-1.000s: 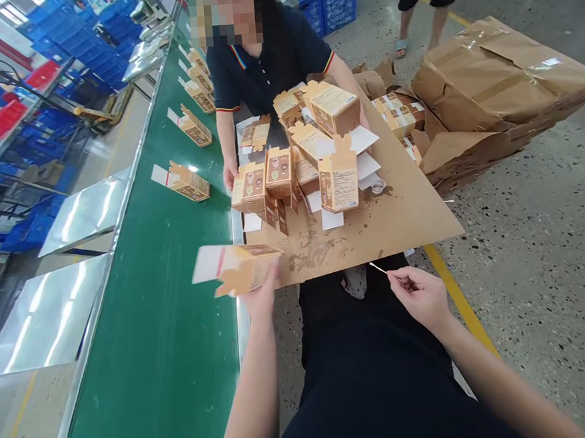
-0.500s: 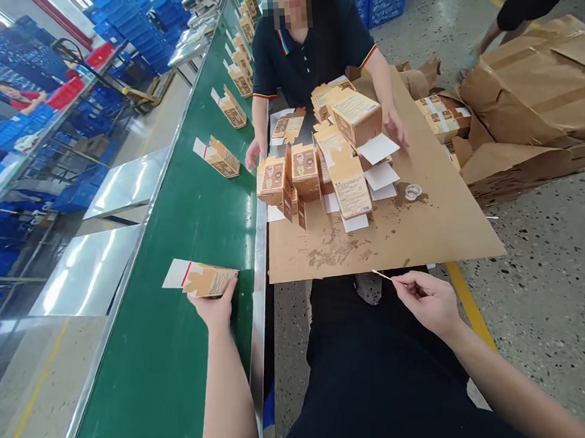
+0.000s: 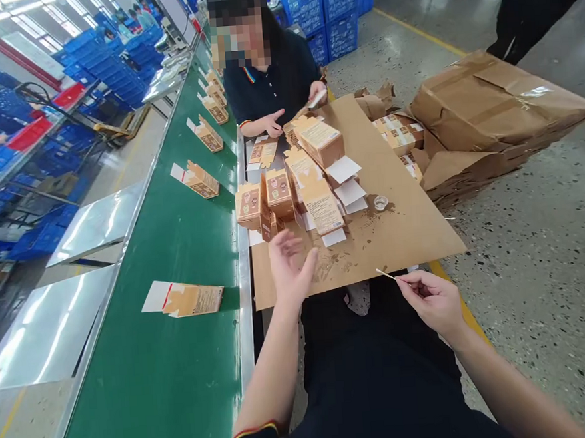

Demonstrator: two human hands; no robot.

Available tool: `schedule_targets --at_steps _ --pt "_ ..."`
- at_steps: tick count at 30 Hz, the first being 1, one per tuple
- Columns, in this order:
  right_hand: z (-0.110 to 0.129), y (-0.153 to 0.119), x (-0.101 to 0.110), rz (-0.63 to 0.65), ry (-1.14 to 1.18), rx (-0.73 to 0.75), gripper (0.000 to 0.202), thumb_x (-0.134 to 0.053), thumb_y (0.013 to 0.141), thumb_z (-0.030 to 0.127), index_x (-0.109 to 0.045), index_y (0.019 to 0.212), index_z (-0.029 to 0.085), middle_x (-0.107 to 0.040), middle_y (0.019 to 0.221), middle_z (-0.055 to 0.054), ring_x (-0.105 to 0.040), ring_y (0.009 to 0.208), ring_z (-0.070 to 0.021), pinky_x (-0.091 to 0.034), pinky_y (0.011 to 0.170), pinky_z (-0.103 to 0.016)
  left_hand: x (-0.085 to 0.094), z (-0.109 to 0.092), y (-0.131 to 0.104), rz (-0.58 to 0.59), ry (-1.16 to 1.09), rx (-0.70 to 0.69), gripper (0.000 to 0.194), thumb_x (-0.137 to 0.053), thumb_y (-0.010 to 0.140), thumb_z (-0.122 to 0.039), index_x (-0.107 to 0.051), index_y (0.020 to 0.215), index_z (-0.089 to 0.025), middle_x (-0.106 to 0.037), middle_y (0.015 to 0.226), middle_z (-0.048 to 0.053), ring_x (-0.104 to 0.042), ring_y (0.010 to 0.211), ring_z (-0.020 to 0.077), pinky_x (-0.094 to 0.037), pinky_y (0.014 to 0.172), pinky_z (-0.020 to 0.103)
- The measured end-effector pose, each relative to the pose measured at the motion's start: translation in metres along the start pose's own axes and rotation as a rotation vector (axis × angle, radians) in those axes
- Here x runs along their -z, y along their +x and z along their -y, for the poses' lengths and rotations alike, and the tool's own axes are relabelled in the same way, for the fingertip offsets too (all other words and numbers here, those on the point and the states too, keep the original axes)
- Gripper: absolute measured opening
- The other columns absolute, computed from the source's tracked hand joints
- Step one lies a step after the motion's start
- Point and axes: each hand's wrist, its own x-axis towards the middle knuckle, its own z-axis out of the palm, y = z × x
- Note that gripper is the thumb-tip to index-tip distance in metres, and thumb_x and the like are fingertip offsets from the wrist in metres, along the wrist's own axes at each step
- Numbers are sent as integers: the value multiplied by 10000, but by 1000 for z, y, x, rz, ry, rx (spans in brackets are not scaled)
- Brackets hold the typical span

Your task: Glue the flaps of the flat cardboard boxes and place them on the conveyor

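My left hand (image 3: 292,269) is open over the near left part of the cardboard sheet (image 3: 413,230), fingers spread and just short of the piled cartons. Between the thumb and fingers of my right hand (image 3: 432,300) is a thin cotton swab (image 3: 386,274), its tip pointing left at the sheet's front edge. Brown printed cartons (image 3: 324,207) with white flaps lie heaped on the sheet. One carton (image 3: 195,299) with a white flap and a red strip rests on the green conveyor belt (image 3: 183,373), apart from my hands.
A small clear cup (image 3: 381,203) stands on the sheet among wet spots. Across the sheet, a co-worker (image 3: 273,80) holds a white piece. More cartons (image 3: 202,180) line the belt. A large brown paper-wrapped bundle (image 3: 485,112) lies on the floor at right, blue crates (image 3: 342,32) behind.
My left hand has let go of the carton on the belt and moved right, over the sheet. My right hand keeps the swab. The co-worker's hands have shifted, one now raised with a white piece.
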Motion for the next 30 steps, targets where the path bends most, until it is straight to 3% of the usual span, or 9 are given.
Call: schedule_targets --at_steps 3,7,11,15,19,23,26,30 --pt "3 -4 4 -39 18 9 340 -815 1026 512 -836 853 221 -711 644 -30 -637 513 -154 -554 487 -263 -32 -15 48 -2 168 -82 834 -938 861 -524 -562 1574 -309 -587 1524 171 -643 1346 367 -515 1209 594" --pt "2 -13 12 -85 5 -9 383 -817 1021 562 -833 839 226 -727 665 -43 -651 528 -163 -562 493 -274 -38 -20 86 89 400 -149 823 -1011 750 -418 -647 1475 -282 -548 1491 182 -499 1519 481 -378 1295 732" --pt "-1 -14 22 -159 -6 -15 359 -812 1025 559 -846 856 244 -740 686 -46 -656 548 -177 -569 506 -297 -34 -19 62 165 377 -288 598 -895 880 -362 -613 1402 -283 -534 1516 188 -477 1568 425 -373 1329 687" --pt "-1 19 36 -189 -93 30 300 -785 1031 478 -837 861 236 -695 651 -22 -621 544 -166 -530 518 -297 -27 -14 11 209 34 -292 470 -758 1032 -379 -498 1418 -321 -527 1558 179 -572 1522 326 -491 1269 560" --pt "2 92 41 -99 -288 91 214 -742 1003 366 -787 842 232 -648 652 -5 -603 580 -168 -502 583 -305 -9 -3 -25 109 -315 -116 568 -882 961 -415 -468 1344 -357 -620 1442 94 -686 1330 248 -566 1159 448" --pt "4 164 27 145 -554 95 162 -717 930 141 -707 787 216 -666 694 -16 -622 663 -183 -485 700 -313 13 9 -45 38 -601 299 731 -1006 783 -471 -558 1347 -342 -691 1451 60 -714 1306 267 -595 1103 411" --pt "1 194 12 267 -672 114 208 -716 922 88 -673 755 203 -684 720 -42 -607 706 -185 -437 724 -314 23 15 -57 10 -711 591 726 -1003 740 -509 -669 1353 -310 -735 1452 80 -739 1296 311 -625 1066 435" --pt "-14 211 1 325 -716 125 320 -746 934 63 -603 689 211 -655 684 -39 -565 700 -168 -371 706 -306 26 21 -68 45 -741 734 741 -1057 659 -464 -766 1306 -249 -810 1359 121 -772 1284 361 -624 1115 493"
